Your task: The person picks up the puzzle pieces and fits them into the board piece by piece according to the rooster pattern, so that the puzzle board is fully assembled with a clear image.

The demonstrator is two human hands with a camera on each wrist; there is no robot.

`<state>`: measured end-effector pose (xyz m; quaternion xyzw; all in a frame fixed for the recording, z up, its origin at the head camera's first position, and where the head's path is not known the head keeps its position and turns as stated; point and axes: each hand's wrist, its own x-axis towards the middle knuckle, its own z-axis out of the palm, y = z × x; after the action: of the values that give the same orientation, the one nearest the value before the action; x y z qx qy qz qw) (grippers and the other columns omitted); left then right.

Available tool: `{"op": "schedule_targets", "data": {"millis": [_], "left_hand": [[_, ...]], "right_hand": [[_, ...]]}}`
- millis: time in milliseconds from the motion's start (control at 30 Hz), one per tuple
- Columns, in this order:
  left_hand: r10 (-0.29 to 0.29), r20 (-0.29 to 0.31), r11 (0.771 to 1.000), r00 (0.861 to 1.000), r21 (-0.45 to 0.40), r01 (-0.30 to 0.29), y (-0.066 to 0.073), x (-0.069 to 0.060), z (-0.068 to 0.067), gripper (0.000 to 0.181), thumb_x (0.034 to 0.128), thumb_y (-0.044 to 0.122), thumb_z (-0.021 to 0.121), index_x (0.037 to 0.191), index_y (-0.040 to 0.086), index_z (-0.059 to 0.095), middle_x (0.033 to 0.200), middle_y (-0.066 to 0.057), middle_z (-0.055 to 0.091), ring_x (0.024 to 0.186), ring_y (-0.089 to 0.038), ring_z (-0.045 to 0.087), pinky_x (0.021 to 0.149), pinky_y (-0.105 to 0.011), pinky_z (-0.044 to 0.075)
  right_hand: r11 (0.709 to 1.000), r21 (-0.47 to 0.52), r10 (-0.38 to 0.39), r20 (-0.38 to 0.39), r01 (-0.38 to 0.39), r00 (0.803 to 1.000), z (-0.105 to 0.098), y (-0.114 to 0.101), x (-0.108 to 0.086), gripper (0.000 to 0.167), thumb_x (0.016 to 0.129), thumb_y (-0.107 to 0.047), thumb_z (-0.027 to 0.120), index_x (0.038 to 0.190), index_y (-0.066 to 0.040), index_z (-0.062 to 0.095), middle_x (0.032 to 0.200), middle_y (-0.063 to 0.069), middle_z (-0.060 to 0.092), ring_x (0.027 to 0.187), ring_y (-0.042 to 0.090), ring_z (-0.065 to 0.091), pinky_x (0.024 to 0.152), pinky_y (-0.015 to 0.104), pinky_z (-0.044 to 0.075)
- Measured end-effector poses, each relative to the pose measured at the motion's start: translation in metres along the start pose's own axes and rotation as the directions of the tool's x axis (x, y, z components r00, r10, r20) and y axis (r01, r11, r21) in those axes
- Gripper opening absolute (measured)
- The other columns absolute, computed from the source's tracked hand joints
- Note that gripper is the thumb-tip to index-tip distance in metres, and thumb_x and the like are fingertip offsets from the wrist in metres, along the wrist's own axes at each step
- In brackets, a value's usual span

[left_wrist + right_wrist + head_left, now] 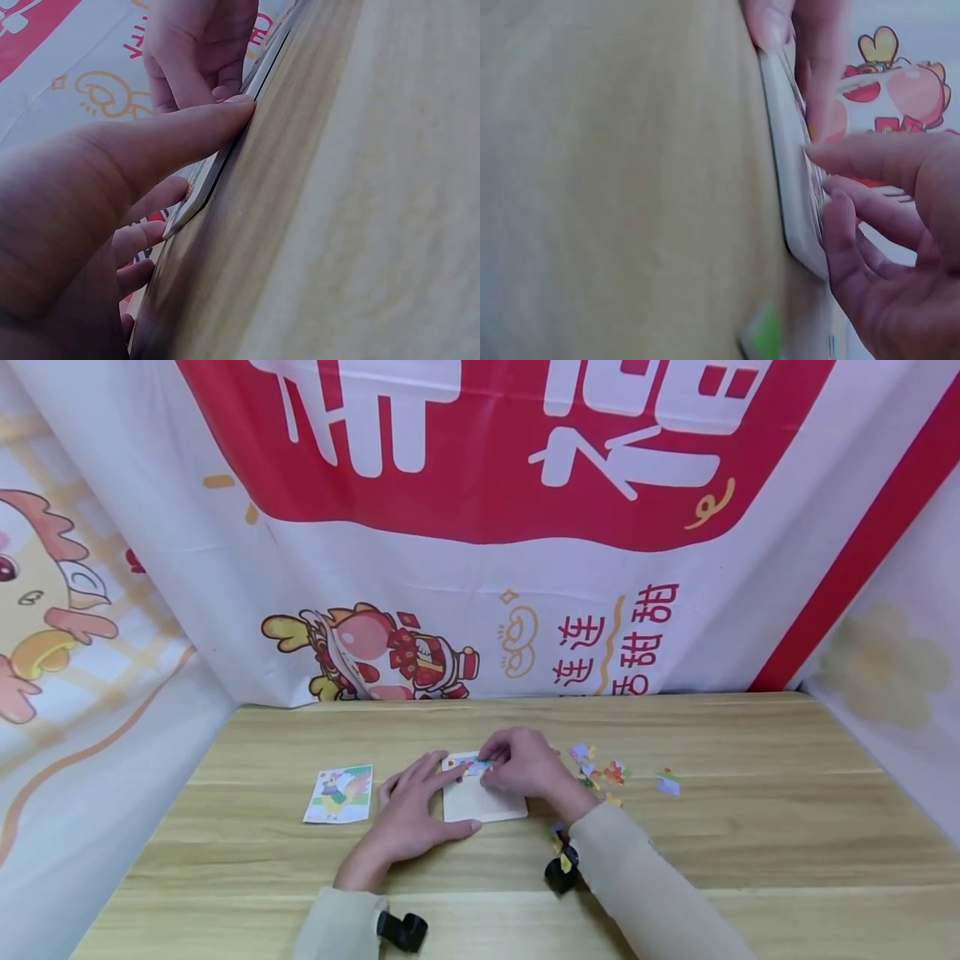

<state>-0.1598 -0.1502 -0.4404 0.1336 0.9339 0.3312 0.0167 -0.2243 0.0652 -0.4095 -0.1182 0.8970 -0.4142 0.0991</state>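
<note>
Here, wood-grain table [750, 827], printed cloth [465, 560].

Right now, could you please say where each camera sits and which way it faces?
Head: on the head, facing forward and down at the pale board; left hand, right hand and sleeves show.
Left wrist: worn there, facing along the table; left hand near, right hand beyond.
Right wrist: worn there, facing the board's edge; right hand near, left hand at top.
Both wrist views share both hands and the board.

Board [480, 803] partly hidden by right hand [525, 767]
</note>
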Motion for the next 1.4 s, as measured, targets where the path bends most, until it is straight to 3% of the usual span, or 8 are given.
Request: {"op": "schedule_targets", "data": {"millis": [267,533,667,933,1167,1400], "left_hand": [[-0.029,0.021,1.0,0.999,0.009,0.029,0.006,-0.002,-0.004,0.086,0.0811,0.06,0.088,0.155,0.027,0.06,0.176,-0.008,0.036,0.165,-0.038,0.026,0.126,-0.072,0.013],[0.032,-0.015,0.999,0.999,-0.009,-0.032,0.002,-0.004,-0.003,0.086,0.0809,0.064,0.086,0.154,0.026,0.061,0.172,-0.012,0.041,0.163,-0.043,0.028,0.121,-0.074,0.015],[0.033,-0.017,0.999,0.999,-0.007,-0.033,0.004,-0.004,-0.004,0.086,0.0808,0.062,0.087,0.154,0.026,0.061,0.172,-0.013,0.041,0.162,-0.043,0.029,0.121,-0.074,0.015],[-0.014,0.041,1.0,0.999,0.007,0.013,0.014,-0.003,-0.009,0.083,0.0842,0.05,0.089,0.156,0.023,0.059,0.175,-0.013,0.036,0.164,-0.041,0.026,0.127,-0.071,0.012],[-0.017,0.086,0.999,0.996,-0.048,0.021,0.014,-0.003,-0.009,0.081,0.0878,0.045,0.088,0.157,0.017,0.057,0.178,-0.011,0.031,0.169,-0.04,0.014,0.135,-0.067,0.002],[-0.012,0.096,0.998,0.995,-0.056,0.018,0.012,-0.002,-0.009,0.084,0.0877,0.047,0.088,0.159,0.018,0.055,0.179,-0.011,0.03,0.169,-0.039,0.017,0.135,-0.067,0.001]], "right_hand": [[1.0,-0.011,0.009,-0.063,-0.01,0.998,0.006,0.0,0.002,0.018,0.086,-0.006,0.086,0.1,-0.012,0.076,0.094,0.002,0.071,0.085,0.017,0.064,0.078,0.03,0.056],[1.0,-0.015,0.021,-0.07,-0.022,0.997,0.007,-0.005,0.001,0.019,0.087,-0.005,0.088,0.101,-0.011,0.077,0.095,0.003,0.072,0.086,0.017,0.064,0.078,0.03,0.057],[0.999,-0.017,0.036,-0.068,-0.037,0.997,0.007,-0.005,0.002,0.018,0.087,-0.006,0.088,0.101,-0.011,0.077,0.095,0.003,0.072,0.086,0.017,0.064,0.079,0.03,0.057],[0.999,-0.013,0.032,-0.063,-0.033,0.998,0.007,-0.003,0.003,0.018,0.088,-0.007,0.087,0.102,-0.011,0.077,0.095,0.003,0.072,0.086,0.017,0.064,0.079,0.03,0.057],[1.0,-0.024,0.016,-0.06,-0.018,0.998,0.007,-0.004,0.002,0.018,0.088,-0.006,0.087,0.101,-0.01,0.077,0.095,0.003,0.072,0.086,0.016,0.064,0.079,0.03,0.057],[0.999,-0.022,0.029,-0.053,-0.03,0.998,0.007,-0.005,0.002,0.018,0.088,-0.005,0.086,0.102,-0.011,0.077,0.096,0.004,0.071,0.087,0.017,0.064,0.079,0.03,0.057]]}}
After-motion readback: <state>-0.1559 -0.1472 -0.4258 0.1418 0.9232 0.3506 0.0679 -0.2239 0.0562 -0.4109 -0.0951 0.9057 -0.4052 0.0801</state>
